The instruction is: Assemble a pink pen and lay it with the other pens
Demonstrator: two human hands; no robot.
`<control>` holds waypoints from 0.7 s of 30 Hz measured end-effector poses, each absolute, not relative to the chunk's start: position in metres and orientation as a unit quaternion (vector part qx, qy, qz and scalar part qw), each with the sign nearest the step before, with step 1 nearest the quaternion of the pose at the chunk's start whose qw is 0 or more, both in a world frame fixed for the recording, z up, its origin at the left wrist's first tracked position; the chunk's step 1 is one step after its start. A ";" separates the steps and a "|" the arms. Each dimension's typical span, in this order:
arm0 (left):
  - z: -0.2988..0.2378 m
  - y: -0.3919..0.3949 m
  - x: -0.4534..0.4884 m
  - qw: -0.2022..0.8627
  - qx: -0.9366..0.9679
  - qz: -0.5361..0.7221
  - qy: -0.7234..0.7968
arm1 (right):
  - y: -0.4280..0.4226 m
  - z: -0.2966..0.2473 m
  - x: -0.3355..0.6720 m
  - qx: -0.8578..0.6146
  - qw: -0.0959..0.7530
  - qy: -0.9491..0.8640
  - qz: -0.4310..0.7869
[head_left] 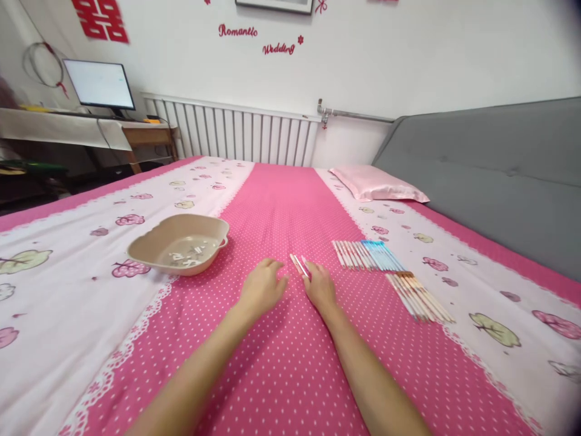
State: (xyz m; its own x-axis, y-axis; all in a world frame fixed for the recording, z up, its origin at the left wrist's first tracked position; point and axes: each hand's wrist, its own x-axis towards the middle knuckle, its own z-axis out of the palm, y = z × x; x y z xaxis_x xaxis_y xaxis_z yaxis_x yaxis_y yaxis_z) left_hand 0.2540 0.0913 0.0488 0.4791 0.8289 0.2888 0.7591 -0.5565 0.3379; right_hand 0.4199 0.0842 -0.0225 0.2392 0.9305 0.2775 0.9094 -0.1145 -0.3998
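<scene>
My right hand [320,287] is closed around a slim white-and-pink pen [299,265], whose far end points away from me over the bed. Beside it, my left hand [263,284] hovers with its thumb apart from its bent fingers and nothing visible in it. To the right lie pens in neat rows: whitish-pink pens [351,255], light-blue pens [384,255] and, nearer to me, cream pens with brown ends [418,297]. On the left stands a beige plastic basin [157,245] with several small white pieces [188,259] in its bottom; what they are I cannot tell.
A pink dotted bedspread [281,375] covers the bed. A pink pillow [376,183] lies at the back right against a grey headboard [494,157]. Behind the bed stands a white radiator [236,133]; a desk with a monitor [100,85] is at the far left.
</scene>
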 end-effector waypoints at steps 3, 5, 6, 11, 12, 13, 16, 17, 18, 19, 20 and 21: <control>0.020 0.102 0.300 0.076 0.868 0.209 0.443 | 0.087 -0.022 0.425 -0.756 0.236 -0.610 0.030; -0.003 0.105 0.316 0.075 0.874 0.207 0.433 | 0.089 -0.022 0.428 -0.756 0.238 -0.608 0.032; -0.013 0.105 0.319 0.076 0.875 0.204 0.432 | 0.090 -0.022 0.429 -0.756 0.243 -0.607 0.031; -0.035 0.104 0.313 0.079 0.882 0.199 0.420 | 0.092 -0.022 0.433 -0.764 0.259 -0.590 0.049; -0.034 0.103 0.310 0.078 0.883 0.199 0.419 | 0.092 -0.022 0.433 -0.764 0.260 -0.587 0.054; -0.033 0.103 0.307 0.078 0.884 0.198 0.417 | 0.092 -0.022 0.434 -0.765 0.262 -0.586 0.058; -0.030 0.100 0.301 0.076 0.886 0.200 0.412 | 0.090 -0.019 0.434 -0.772 0.266 -0.574 0.066; -0.030 0.100 0.300 0.076 0.886 0.201 0.411 | 0.090 -0.018 0.434 -0.776 0.267 -0.567 0.069; -0.029 0.099 0.298 0.076 0.886 0.203 0.410 | 0.089 -0.017 0.435 -0.780 0.268 -0.561 0.072; -0.029 0.099 0.297 0.078 0.886 0.205 0.409 | 0.088 -0.016 0.435 -0.783 0.270 -0.555 0.075; -0.028 0.098 0.296 0.080 0.885 0.207 0.409 | 0.088 -0.015 0.435 -0.788 0.271 -0.548 0.077; -0.028 0.098 0.295 0.082 0.885 0.210 0.408 | 0.087 -0.014 0.435 -0.792 0.271 -0.542 0.078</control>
State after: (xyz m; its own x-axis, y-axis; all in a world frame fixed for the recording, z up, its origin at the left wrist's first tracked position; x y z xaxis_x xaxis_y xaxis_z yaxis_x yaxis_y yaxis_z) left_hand 0.2946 0.0984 -0.0280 0.5792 0.7564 0.3040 0.6877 -0.6536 0.3160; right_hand 0.4353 0.0870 -0.0140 0.3997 0.9007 0.1700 0.8161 -0.2653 -0.5134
